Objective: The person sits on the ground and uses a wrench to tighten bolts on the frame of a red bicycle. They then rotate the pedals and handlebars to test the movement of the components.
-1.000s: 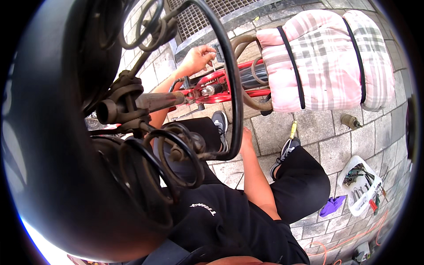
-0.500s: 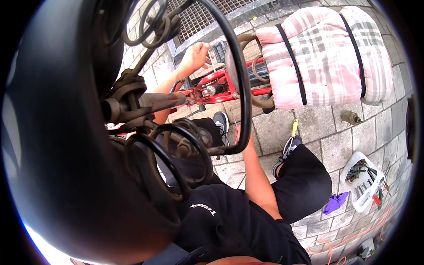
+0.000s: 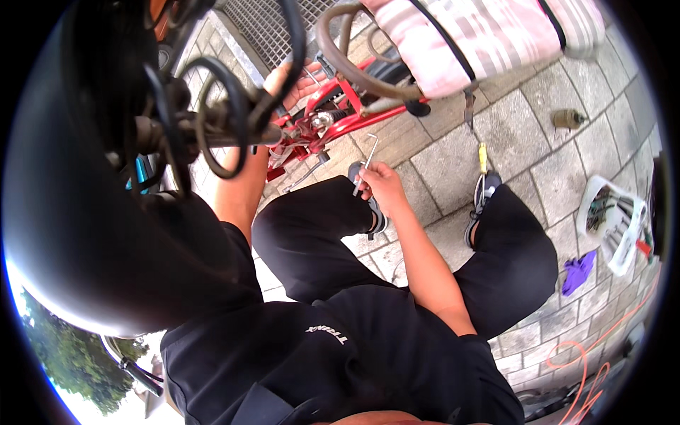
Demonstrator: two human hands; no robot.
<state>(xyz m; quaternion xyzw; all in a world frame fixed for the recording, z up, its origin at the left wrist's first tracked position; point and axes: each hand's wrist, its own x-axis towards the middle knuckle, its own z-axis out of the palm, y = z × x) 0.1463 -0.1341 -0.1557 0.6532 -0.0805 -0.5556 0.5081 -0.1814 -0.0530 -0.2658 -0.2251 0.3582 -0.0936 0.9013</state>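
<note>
My left hand, partly behind a black spring, is beside the red bicycle frame, its fingers around a slim metal rod near the pedal. My right hand grips a silver L-shaped hex key, held below the red frame and above my shoe. The shock spring sits within the frame. A large dark saddle with coiled springs fills the left of the view. A pink plaid padded bundle, strapped with black bands, lies on the rear rack.
A yellow-handled screwdriver stands by my right shoe. On the paving are a brown cylindrical object, a white tool tub, a purple cloth and an orange cord. A metal grate lies beyond the bicycle.
The view has shifted, so the bundle appears higher and the ground further right. My right hand has risen into clearer sight with the hex key. My left hand is now further behind the springs.
</note>
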